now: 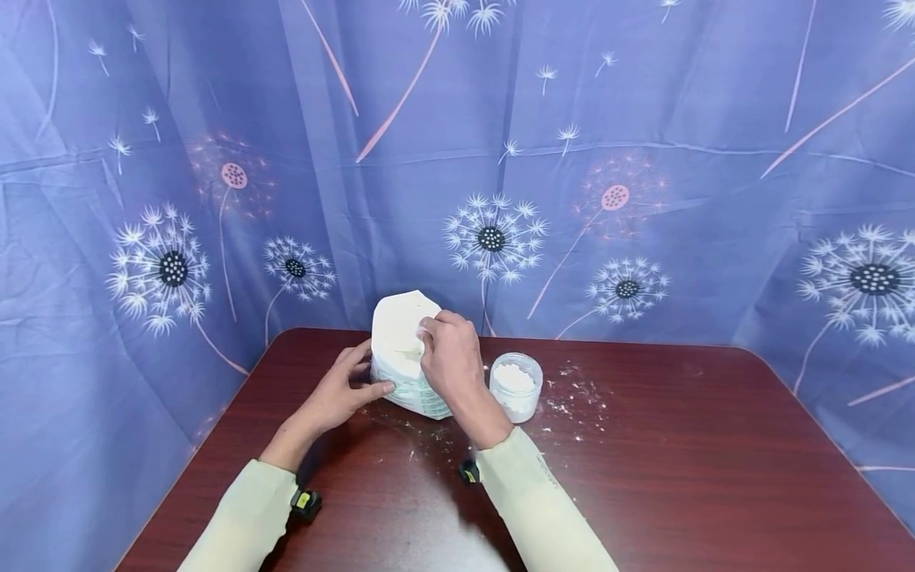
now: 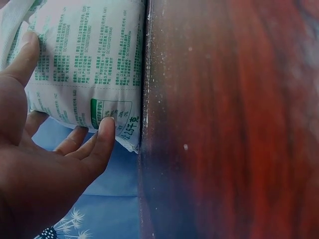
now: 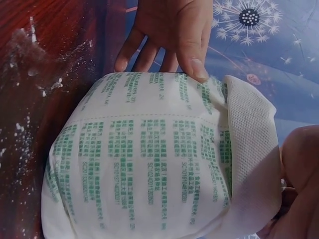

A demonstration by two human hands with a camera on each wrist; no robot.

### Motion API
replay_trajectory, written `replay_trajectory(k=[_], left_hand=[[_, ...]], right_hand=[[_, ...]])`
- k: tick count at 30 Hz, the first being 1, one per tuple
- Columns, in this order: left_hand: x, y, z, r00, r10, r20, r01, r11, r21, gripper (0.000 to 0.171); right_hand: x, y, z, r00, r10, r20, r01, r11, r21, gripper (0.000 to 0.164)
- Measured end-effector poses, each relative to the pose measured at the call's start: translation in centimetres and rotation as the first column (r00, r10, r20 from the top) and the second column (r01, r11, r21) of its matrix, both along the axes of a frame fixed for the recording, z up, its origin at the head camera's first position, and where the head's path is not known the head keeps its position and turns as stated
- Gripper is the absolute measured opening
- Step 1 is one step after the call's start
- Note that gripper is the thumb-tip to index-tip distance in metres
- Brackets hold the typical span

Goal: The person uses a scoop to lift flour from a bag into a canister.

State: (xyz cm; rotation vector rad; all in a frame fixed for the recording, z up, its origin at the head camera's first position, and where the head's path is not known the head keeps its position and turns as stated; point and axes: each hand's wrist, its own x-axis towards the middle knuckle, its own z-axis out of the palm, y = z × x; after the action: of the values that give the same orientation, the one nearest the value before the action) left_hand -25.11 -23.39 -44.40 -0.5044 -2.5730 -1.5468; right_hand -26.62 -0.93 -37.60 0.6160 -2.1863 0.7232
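A white cloth-like bag of white powder (image 1: 411, 389), printed in green, stands at the back of the table with its mouth open and rim folded outward. My left hand (image 1: 345, 389) steadies its left side, fingers spread and thumb and fingertips touching the bag; in the left wrist view, the left hand (image 2: 55, 134) lies along the printed side. The right hand (image 1: 453, 357) is curled at the right of the mouth. Between the right hand's fingers (image 3: 299, 164) a small shiny piece shows, the rest hidden behind the rim; I cannot tell its kind.
A clear round jar (image 1: 517, 405) of white powder stands just right of the bag, lid off. Spilled powder (image 1: 575, 401) dusts the dark red table (image 1: 679, 461) beside it. A blue dandelion-print curtain (image 1: 715, 238) hangs behind the table and at its sides.
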Motion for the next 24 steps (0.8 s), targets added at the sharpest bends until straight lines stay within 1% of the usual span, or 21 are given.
replay_trajectory(k=[5,9,13,17,19,24], left_hand=[[0.12,0.0,0.06,1.0,0.004,0.008,-0.004,1.0,-0.015,0.082],[0.06,-0.15,0.13,1.0,0.004,0.007,-0.004,0.999,-0.034,0.082],[-0.06,-0.2,0.11,1.0,0.007,-0.006,-0.007,0.998,-0.056,0.082],[-0.1,-0.29,-0.12,1.0,0.011,-0.008,-0.011,0.998,-0.068,0.082],[-0.07,-0.29,-0.2,1.0,0.014,-0.001,-0.014,0.998,-0.062,0.083],[-0.1,-0.29,-0.1,1.0,-0.006,0.004,0.006,0.999,-0.038,0.084]], right_hand=[[0.21,-0.29,0.01,0.999,-0.032,0.001,0.032,0.997,0.07,0.003],[0.24,-0.56,-0.01,0.999,-0.034,-0.016,0.036,0.995,0.094,0.003],[0.11,-0.52,-0.13,1.0,-0.019,-0.021,0.021,0.997,0.07,0.004],[0.06,-0.43,-0.32,1.0,0.004,-0.008,-0.003,0.999,0.044,0.005],[0.07,-0.39,-0.41,1.0,0.017,-0.001,-0.017,0.999,0.034,0.005],[0.07,-0.28,-0.38,0.999,0.048,0.013,-0.048,0.999,-0.011,0.005]])
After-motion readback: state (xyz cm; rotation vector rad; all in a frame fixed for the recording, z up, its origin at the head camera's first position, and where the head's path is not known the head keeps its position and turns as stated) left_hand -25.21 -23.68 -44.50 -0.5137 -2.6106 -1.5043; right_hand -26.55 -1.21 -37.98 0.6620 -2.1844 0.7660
